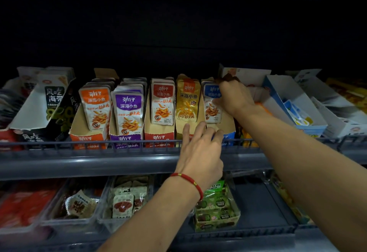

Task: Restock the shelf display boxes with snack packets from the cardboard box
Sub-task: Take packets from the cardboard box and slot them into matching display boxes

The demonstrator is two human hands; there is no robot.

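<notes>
- Right hand (233, 97) up at the blue-topped snack packets (212, 102), fingers curled over the stack inside the blue-fronted cardboard display box (228, 132), seating it
- Left hand (200, 148) relaxed, fingertips touching that box's near front, steadying; grasping nothing
- Supply cardboard box not in view
- Judgement: next, push packets upright; then fetch more

Dark open space above the display boxes (158, 112) packed side by side, wire rail (99, 142) fencing the shelf front, right hand (234, 98) over the blue box (228, 130)
</notes>
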